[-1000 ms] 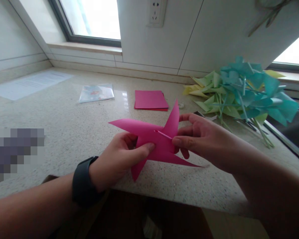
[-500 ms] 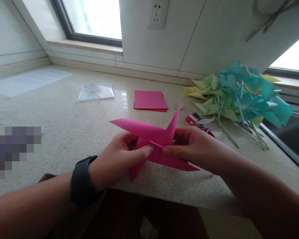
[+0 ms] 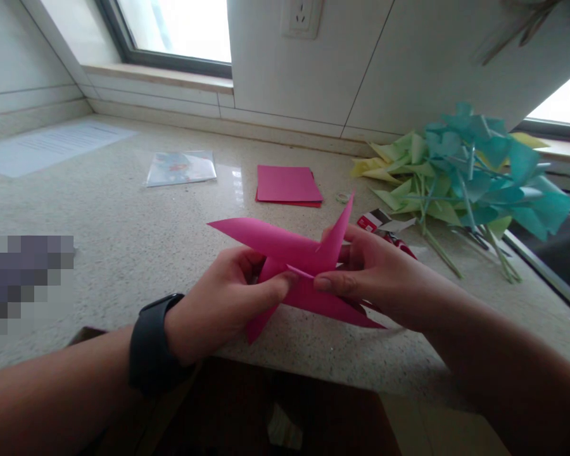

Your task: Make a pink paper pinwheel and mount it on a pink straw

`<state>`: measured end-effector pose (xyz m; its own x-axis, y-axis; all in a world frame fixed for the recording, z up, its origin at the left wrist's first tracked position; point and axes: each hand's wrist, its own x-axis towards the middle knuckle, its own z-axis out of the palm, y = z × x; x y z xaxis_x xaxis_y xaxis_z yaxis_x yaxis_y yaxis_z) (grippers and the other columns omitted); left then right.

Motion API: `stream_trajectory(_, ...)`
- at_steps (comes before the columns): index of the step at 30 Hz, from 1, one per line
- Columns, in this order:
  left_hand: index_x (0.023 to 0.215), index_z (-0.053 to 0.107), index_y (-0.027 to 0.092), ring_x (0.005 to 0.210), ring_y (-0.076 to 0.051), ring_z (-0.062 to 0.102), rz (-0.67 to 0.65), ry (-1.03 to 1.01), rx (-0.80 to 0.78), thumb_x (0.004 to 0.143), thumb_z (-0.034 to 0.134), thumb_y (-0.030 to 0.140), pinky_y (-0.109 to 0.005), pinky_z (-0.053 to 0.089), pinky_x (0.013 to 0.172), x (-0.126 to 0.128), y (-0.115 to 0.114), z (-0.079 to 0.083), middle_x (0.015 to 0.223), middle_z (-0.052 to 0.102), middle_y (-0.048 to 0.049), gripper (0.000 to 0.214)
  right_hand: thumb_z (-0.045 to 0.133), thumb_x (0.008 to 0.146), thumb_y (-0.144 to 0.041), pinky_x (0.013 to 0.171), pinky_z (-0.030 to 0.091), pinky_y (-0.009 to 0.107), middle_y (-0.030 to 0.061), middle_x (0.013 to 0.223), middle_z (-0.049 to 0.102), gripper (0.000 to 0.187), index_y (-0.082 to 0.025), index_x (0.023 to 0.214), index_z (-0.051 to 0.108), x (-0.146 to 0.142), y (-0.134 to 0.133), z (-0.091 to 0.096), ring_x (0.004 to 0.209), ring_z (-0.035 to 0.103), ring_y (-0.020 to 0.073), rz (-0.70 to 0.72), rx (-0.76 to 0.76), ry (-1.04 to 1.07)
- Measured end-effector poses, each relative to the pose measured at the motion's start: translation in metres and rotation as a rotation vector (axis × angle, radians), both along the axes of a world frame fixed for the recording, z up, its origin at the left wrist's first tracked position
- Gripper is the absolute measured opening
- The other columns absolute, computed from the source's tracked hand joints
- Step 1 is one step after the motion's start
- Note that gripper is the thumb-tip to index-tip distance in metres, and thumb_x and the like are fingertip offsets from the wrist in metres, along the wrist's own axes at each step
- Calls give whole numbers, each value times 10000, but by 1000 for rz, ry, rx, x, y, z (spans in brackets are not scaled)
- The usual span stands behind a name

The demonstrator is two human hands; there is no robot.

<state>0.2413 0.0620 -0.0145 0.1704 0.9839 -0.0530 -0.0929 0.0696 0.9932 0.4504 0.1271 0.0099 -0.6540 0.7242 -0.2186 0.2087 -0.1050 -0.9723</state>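
Observation:
Between my hands is a pink paper flower (image 3: 280, 244) with long pointed petals, held just above the counter's front edge. My left hand (image 3: 237, 285), below a dark wristwatch, is closed on its left side, thumb pressed near a narrow raised fold in the middle. On the right side my right hand (image 3: 361, 266) pinches the same paper, its thumb at the other end of that fold and its fingers behind the upright petal. The fingers behind the paper are partly hidden. Past the flower lies a small stack of pink and red paper squares (image 3: 289, 184).
Green, yellow and teal paper flowers (image 3: 470, 171) with stems lie at the right, beside a dark sink (image 3: 551, 247). A small red-and-black box (image 3: 374, 220) sits near my right hand. A clear packet (image 3: 181, 168) and a printed sheet (image 3: 57, 145) lie at the left.
The view has shifted slightly, so the counter items appear a little higher. Behind the upright petal, my right fingers show more, and that petal leans slightly further right. Both hands keep their hold.

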Motion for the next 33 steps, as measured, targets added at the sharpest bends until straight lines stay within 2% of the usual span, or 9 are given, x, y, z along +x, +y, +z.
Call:
stream_trajectory(2,956,758,153,795,-180,685,17,-43,-11,826,743,257,-285,535,748,1,1,0,882,770,-45,166,866,735,-355,464,502,233,29,993,719,596,-247,1168,471,1,-1,2,614,662,136,-102,57,-19)
stream_trajectory(4,930,756,147,778,-169,677,39,-77,-32,811,771,271,-273,532,731,2,2,0,870,769,-44,173,862,737,-357,385,451,214,-4,954,695,548,-260,1098,463,3,-1,5,518,616,107,-180,174,-46)
stream_trajectory(9,898,757,141,760,-158,661,108,-97,-93,763,825,304,-255,519,699,2,2,3,876,769,-45,223,759,865,-353,375,389,223,-63,610,571,175,-256,900,618,9,-7,15,464,559,109,-246,668,-127)
stream_trajectory(12,879,753,139,768,-161,661,111,-85,-92,757,826,279,-253,518,711,2,1,5,838,764,-34,200,699,914,-276,510,460,283,-20,743,650,40,-260,889,672,9,-14,21,593,608,127,-177,1016,-182)
stream_trajectory(14,871,747,136,768,-160,661,111,-78,-87,749,822,234,-250,518,711,3,1,6,814,758,-25,173,674,921,-218,613,497,308,7,855,688,40,-246,894,683,7,-18,22,719,648,147,-73,1171,-199)
stream_trajectory(18,868,749,141,740,-150,658,118,-51,-52,740,815,193,-234,514,671,4,0,3,794,753,-11,153,680,917,-188,611,508,268,24,913,703,71,-215,979,699,3,-22,18,748,661,129,51,1290,-192)
stream_trajectory(23,892,750,190,748,-148,686,149,-48,47,796,790,222,-246,553,706,5,-4,-2,787,760,14,109,687,913,-157,573,481,254,8,851,701,48,-188,941,711,1,-24,17,684,639,106,-3,1483,-208)
stream_trajectory(28,956,761,255,898,-191,731,210,15,144,801,788,196,-299,582,807,5,-10,-5,986,794,10,167,681,914,-127,619,493,266,-1,856,708,65,-185,919,708,1,-26,21,712,636,106,18,1562,-223)
stream_trajectory(33,967,756,297,791,-156,717,301,105,224,784,782,153,-251,572,701,7,-13,-7,909,780,44,235,684,895,-131,603,501,288,-5,847,703,64,-187,919,704,4,-24,17,706,632,122,37,1636,-227)
